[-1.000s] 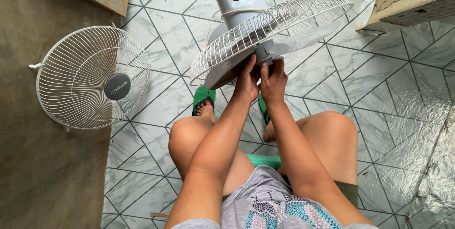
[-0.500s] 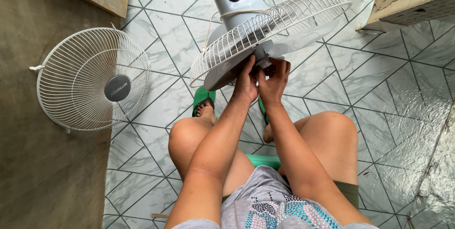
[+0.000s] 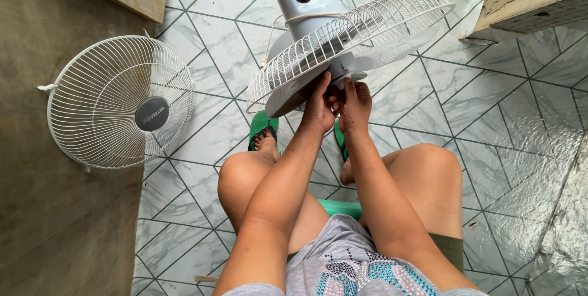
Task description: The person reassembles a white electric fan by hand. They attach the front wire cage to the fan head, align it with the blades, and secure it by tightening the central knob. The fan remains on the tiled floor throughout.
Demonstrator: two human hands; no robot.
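Fan [image 3: 306, 2], pale grey, stands on the tiled floor [image 3: 490, 100] ahead of the seated person's knees, rear grille [image 3: 349, 32] tilted, translucent blade [image 3: 392, 48] mounted. Left hand [image 3: 318, 109] curls on the hub [image 3: 346, 66], fingers closed around it. Right hand [image 3: 355, 106] pinches with fingertips at the hub; the small part held is hidden. Risk, judged: a fastener slipping from the fingertips could drop onto the tiles; a twist could rock the tilted head. Front grille [image 3: 119, 103] lies detached, well apart at left. No containers in view.
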